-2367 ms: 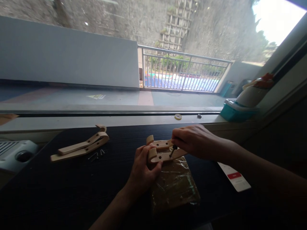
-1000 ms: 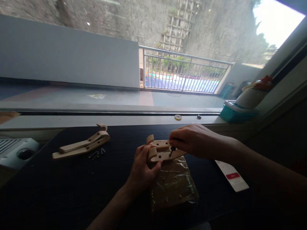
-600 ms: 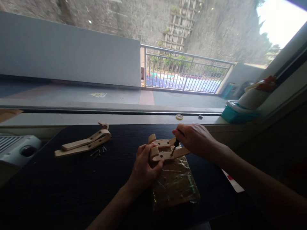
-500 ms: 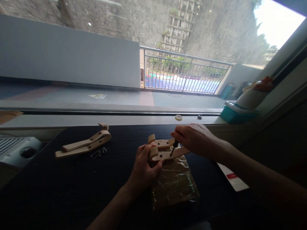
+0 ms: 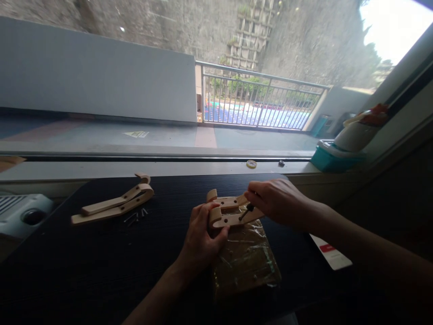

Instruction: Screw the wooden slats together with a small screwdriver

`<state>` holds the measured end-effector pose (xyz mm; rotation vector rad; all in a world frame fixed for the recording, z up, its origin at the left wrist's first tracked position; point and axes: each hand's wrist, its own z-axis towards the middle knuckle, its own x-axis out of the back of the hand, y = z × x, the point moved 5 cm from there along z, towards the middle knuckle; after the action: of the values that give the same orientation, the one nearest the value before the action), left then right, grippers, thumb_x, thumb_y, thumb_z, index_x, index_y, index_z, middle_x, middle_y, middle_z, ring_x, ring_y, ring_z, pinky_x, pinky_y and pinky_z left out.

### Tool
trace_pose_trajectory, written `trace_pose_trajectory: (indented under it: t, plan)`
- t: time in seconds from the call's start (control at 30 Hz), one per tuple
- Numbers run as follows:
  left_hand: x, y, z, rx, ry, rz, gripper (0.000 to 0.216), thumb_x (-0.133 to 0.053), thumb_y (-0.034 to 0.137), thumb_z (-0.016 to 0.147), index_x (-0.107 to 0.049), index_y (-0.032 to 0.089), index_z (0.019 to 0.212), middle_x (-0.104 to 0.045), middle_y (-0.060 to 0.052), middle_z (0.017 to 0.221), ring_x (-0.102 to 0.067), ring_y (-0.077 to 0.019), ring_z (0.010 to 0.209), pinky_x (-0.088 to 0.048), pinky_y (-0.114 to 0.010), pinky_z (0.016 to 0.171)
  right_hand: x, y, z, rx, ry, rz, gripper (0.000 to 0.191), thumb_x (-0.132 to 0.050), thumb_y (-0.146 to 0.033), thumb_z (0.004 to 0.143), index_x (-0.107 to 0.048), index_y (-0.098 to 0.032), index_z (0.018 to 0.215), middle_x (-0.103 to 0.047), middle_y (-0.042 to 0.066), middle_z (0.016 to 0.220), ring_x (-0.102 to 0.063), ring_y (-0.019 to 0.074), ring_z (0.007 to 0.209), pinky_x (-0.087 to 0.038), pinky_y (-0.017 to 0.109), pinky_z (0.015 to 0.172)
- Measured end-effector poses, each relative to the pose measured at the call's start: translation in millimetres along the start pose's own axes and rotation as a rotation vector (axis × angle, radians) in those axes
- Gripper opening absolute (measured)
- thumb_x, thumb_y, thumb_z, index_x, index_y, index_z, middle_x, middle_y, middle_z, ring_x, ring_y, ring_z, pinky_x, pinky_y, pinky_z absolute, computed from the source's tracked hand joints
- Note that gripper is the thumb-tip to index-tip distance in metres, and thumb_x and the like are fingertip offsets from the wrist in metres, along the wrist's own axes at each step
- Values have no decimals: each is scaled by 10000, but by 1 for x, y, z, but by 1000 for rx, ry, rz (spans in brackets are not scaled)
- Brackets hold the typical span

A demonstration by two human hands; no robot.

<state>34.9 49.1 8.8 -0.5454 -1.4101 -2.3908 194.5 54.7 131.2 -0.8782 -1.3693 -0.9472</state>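
My left hand (image 5: 204, 234) is closed around the curled end of a pale wooden hook piece (image 5: 233, 220) with dark holes. In my right hand (image 5: 274, 198) is a screwdriver (image 5: 249, 208), its handle mostly hidden by the fingers. The shaft slants down to a hole in the near wooden piece, and the tip meets the wood there. A second wooden hook piece (image 5: 228, 201) lies just behind, alongside the first. Both rest over a brown block wrapped in clear plastic (image 5: 248, 257). Whether a screw sits under the tip I cannot tell.
Two more wooden hook pieces (image 5: 113, 205) lie on the black table (image 5: 101, 271) at left, beside several screws (image 5: 137, 216). A white and red card (image 5: 331, 253) lies at right. The sill holds a tape roll (image 5: 251, 164) and a teal box (image 5: 333, 158).
My right hand has shifted slightly right and down, and the screwdriver leans further to the right. Its tip stays at the same hole. My left hand keeps its hold.
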Motion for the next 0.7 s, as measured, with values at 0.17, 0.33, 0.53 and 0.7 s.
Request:
trace_pose_trajectory:
  t: [0.17, 0.33, 0.53, 0.7]
  plan:
    - [0, 1, 0, -20, -3, 45, 477, -624, 245, 745, -419, 253, 1176, -501, -61, 1166, -513, -231, 1117, -442, -424, 969, 5, 4, 0, -43, -42, -24, 360, -346, -375, 940, -584, -178, 755, -551, 7, 587, -417, 105, 501, -199, 266, 508]
    - [1, 2, 1, -13, -3, 27, 449, -626, 264, 737, -448, 255, 1149, -491, -68, 1167, -513, -246, 1123, -453, -435, 957, 19, -14, 2, 249, -61, -19, 236, -448, -358, 907, -608, -196, 846, -592, -9, 656, -435, 95, 531, -216, 247, 510]
    - [1, -1, 1, 3, 8, 19, 441, -637, 269, 717, -482, 249, 1129, -505, -66, 1133, -521, -243, 1093, -465, -419, 940, 14, -23, 11, 272, -87, -82, 241, -429, -261, 922, -571, -166, 752, -554, -8, 611, -400, 86, 489, -184, 257, 497]
    - [1, 1, 1, -13, 1, 31, 441, -631, 245, 722, -477, 244, 1135, -505, -69, 1140, -504, -239, 1111, -446, -419, 964, 3, -2, 14, -82, -21, -62, 357, -353, -339, 938, -584, -174, 721, -556, 23, 585, -463, 128, 517, -199, 271, 505]
